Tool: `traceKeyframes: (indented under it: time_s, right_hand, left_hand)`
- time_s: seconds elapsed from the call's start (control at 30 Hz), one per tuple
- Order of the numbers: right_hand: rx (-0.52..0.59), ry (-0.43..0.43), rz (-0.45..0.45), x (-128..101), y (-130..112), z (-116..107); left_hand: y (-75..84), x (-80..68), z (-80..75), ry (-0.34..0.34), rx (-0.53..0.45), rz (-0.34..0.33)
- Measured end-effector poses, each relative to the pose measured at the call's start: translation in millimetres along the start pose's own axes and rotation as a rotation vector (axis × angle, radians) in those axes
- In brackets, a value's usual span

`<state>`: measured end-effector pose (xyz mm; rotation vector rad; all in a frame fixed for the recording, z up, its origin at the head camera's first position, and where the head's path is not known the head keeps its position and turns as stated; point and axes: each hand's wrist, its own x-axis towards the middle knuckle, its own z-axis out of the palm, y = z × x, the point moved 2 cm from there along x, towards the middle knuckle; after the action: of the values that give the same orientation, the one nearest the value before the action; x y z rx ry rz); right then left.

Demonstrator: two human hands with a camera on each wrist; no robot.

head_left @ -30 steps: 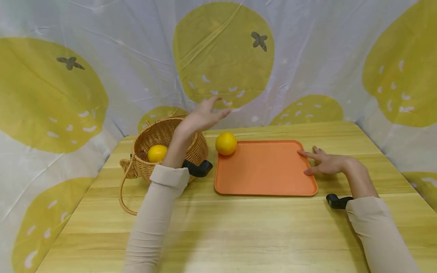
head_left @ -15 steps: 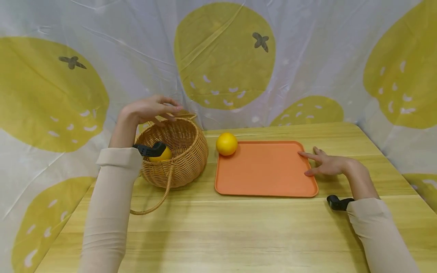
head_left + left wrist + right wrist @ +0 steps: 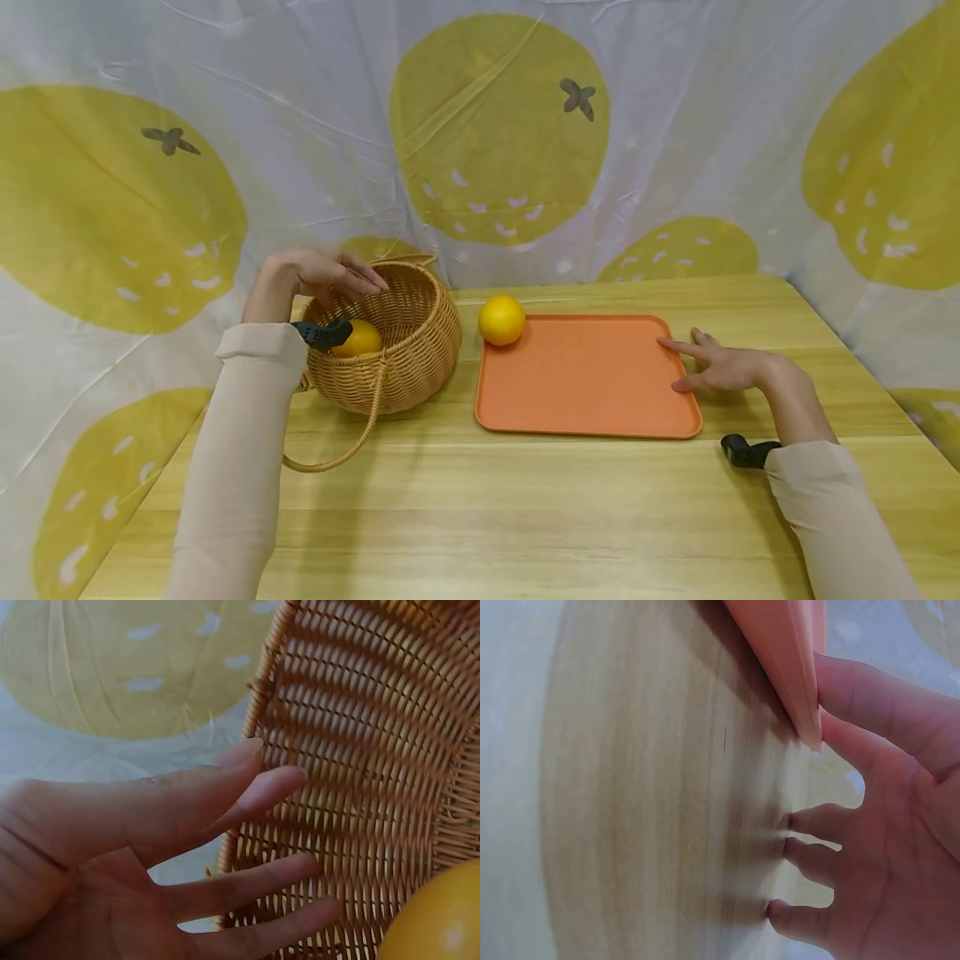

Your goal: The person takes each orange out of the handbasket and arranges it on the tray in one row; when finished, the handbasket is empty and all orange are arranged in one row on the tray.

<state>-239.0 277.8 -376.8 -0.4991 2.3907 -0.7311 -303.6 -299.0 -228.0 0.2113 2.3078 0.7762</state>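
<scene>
My left hand (image 3: 318, 273) hovers over the mouth of a round wicker basket (image 3: 408, 367), its fingers loosely extended and holding nothing. Inside the basket lies an orange (image 3: 360, 337), partly covered by the wrist strap; the left wrist view shows this orange (image 3: 442, 922) below and beyond the fingertips (image 3: 326, 907). A second orange (image 3: 502, 320) rests on the back left corner of an orange-coloured tray (image 3: 585, 379). At the tray's right edge, my right hand (image 3: 723, 367) touches the rim with thumb and index finger. Its other fingers (image 3: 806, 922) stand on the tabletop.
The basket's handle (image 3: 367, 425) hangs down at the front and rests on the wooden table (image 3: 525, 517). Behind the table hangs a pale curtain (image 3: 322, 167) printed with big yellow fruit. A black camera mount (image 3: 750, 452) sits on the right wrist.
My left hand moved left from above the gap between basket and tray to over the basket, then lowered toward its opening. The basket handle shifted right. My right hand stayed at the tray.
</scene>
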Motion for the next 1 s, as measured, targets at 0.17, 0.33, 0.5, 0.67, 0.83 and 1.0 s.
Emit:
traceKeyframes:
  time_s: [0.17,0.33,0.5,0.67,0.83,1.0]
  right_hand:
    - [0.002,0.003,0.002,0,0,1]
    - [0.016,0.002,0.003,1,-1,1]
    - [0.009,0.009,0.003,1,0,0]
    - [0.012,0.011,0.002,1,0,0]
    - [0.006,0.009,0.0,1,1,1]
    - [0.012,0.007,0.004,0,1,0]
  left_hand:
    - [-9.5,1.5,3.1,-0.077,0.053,-0.068]
    - [-14.1,1.8,7.7,-0.164,0.036,-0.116]
    - [-17.1,7.3,8.7,-0.18,0.054,-0.102]
    - [-19.0,15.5,11.0,-0.147,0.119,-0.071]
    - [-22.2,24.0,17.7,-0.138,0.115,-0.024]
    - [-26.7,37.3,21.9,-0.199,0.098,0.018]
